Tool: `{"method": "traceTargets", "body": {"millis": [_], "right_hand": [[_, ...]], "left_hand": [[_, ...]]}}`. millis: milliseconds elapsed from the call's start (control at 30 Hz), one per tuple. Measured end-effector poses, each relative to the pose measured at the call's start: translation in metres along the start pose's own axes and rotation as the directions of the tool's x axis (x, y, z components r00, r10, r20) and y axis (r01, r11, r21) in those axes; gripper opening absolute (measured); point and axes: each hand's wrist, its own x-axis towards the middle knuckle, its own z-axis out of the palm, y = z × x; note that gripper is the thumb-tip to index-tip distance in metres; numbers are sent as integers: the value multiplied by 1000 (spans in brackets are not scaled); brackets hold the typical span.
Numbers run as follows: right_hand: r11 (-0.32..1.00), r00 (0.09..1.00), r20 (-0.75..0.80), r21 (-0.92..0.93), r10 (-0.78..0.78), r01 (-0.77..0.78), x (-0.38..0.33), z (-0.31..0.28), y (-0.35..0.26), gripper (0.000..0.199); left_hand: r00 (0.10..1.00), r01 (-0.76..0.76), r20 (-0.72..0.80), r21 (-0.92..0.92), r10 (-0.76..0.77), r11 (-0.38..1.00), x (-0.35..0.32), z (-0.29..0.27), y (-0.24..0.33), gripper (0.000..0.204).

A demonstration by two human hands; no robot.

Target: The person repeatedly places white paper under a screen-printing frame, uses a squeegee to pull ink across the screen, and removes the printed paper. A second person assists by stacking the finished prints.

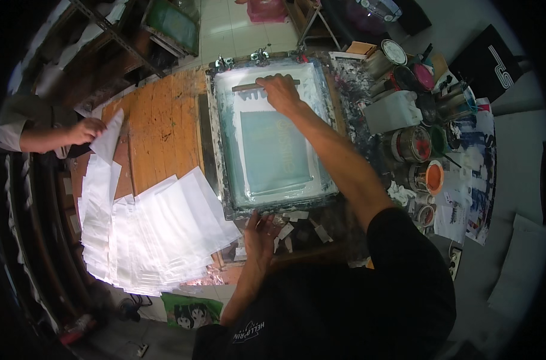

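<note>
A silk screen frame (229, 207) lies on the worktable, hinged by clamps at its far edge. Its mesh carries a pale blue-green rectangle with faint lettering, bordered by white ink (309, 123). Near the far end of the mesh, my right hand (279, 93) is closed around a dark-handled squeegee (244, 88), with ink marks just below it. My left hand (259, 237) is at the frame's near edge, fingers bent against it; its fingertips are partly hidden. To the left, many thin white sheets (159, 225) lie fanned out and overlapping.
At the far left another person's hand (88, 130) holds a white sheet (109, 138) above the brown board. Ink cans (412, 144) and a whitish jug (393, 113) crowd the right side. Small scraps (286, 231) lie by my left hand. A rack (45, 264) stands left.
</note>
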Motion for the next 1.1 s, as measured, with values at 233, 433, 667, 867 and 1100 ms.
{"method": "traceTargets", "body": {"millis": [233,433,667,867,1100], "right_hand": [[981,998,35,188,-55,48,-63,-18,-27,26],[980,998,-66,197,-21,34,-194,-20,-86,36],[970,999,-32,240,-44,50,-288,-51,-132,40],[966,990,-84,224,-111,127,-263,-103,-129,34],[951,844,-466,21,-264,309,-169,-216,-119,45]], "left_hand": [[999,2,33,-23,-1,1000,0,-22,-7,39],[987,-73,144,44,66,996,2,-20,-8,67],[992,-55,110,-2,55,998,11,-28,-9,47],[980,-76,184,-24,79,997,-24,-14,6,39],[688,-443,601,-96,407,891,-74,68,77,18]]}}
